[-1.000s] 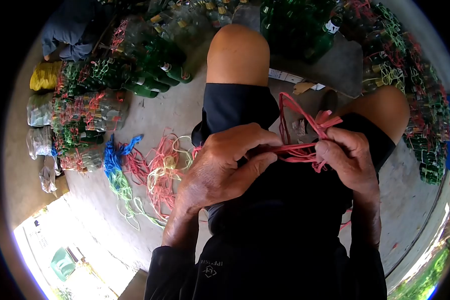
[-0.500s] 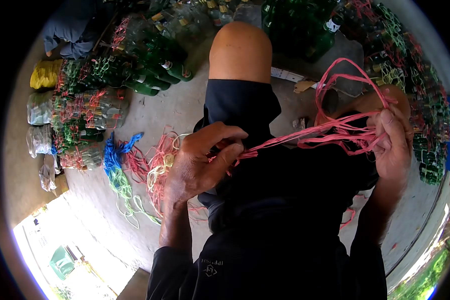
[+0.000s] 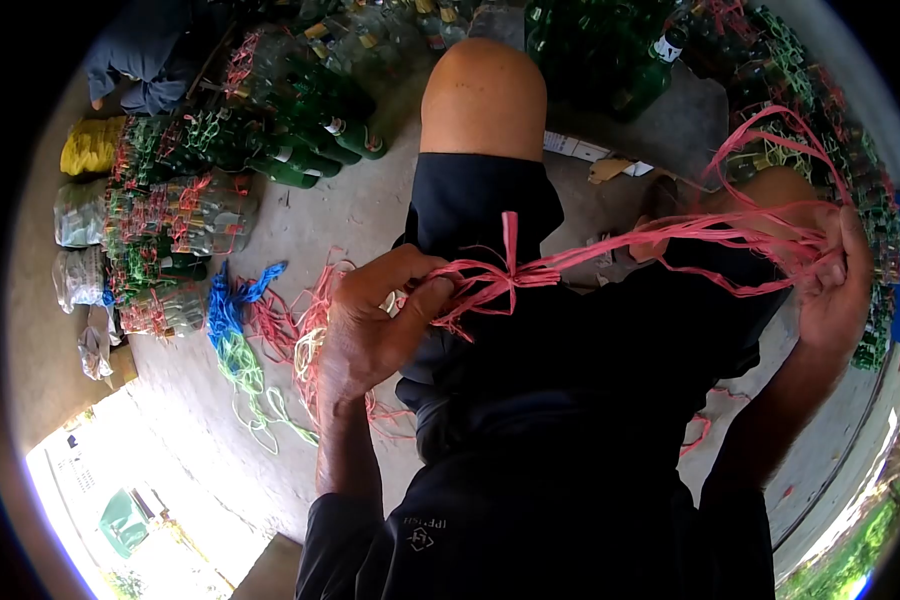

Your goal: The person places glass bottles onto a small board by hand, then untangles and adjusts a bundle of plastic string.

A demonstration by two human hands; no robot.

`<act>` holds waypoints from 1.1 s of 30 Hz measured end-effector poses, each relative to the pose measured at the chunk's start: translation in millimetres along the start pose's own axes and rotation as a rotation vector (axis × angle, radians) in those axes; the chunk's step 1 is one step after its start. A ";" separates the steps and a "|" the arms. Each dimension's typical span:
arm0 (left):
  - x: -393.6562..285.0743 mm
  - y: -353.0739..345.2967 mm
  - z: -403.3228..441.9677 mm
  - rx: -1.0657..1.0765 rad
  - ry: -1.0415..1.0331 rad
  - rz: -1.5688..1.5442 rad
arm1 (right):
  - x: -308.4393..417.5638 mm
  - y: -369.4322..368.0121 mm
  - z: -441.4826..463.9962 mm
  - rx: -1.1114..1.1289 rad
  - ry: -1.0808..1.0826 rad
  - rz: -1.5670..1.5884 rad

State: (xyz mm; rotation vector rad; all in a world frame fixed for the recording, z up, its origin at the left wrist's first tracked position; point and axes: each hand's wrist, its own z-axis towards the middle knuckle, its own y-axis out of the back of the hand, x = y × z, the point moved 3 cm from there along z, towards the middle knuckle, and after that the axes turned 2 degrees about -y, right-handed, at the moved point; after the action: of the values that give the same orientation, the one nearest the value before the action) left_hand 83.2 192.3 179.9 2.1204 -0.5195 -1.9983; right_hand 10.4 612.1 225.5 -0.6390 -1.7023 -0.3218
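Observation:
A bundle of pink twine [image 3: 610,243] is stretched across my lap between my two hands. My left hand [image 3: 385,315] pinches its looped end between thumb and fingers, just beside a knot with a short upright tail. My right hand [image 3: 835,275] is closed round the other end, over my knee at the right. A large loose loop of the twine stands up above my right hand, and more strands hang in a curve below. Behind my left hand, a tangle of pink and pale yellow twine [image 3: 310,335] lies on the floor.
Blue twine [image 3: 226,315] and light green twine [image 3: 245,375] lie on the floor at the left. Green bottles [image 3: 310,150] and tied bottle bundles [image 3: 185,215] stand beyond, more bottles [image 3: 845,130] at the right. Another person's dark clothing [image 3: 145,50] shows at the upper left.
My right hand has moved right and drawn the pink twine out long. My left hand has shifted a little left, and the knot now shows between my hands.

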 end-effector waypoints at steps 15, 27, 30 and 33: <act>42.7 58.2 -4.6 -0.443 0.071 -0.569 | 57.1 117.6 60.6 -0.059 0.142 0.128; 66.3 93.9 -8.9 -0.544 0.055 -0.655 | 106.2 247.4 116.8 0.152 0.270 0.150; 64.8 84.2 -6.0 -0.510 0.016 -0.651 | 100.5 265.3 126.7 0.162 0.243 0.167; 54.2 73.4 -1.5 -0.549 0.078 -0.502 | 89.0 241.3 106.0 0.006 0.232 0.110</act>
State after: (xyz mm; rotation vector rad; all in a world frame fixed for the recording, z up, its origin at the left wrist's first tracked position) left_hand 77.3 104.3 156.5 2.0724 0.5743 -1.9539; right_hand 52.2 885.4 255.5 -0.6621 -1.4412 -0.3006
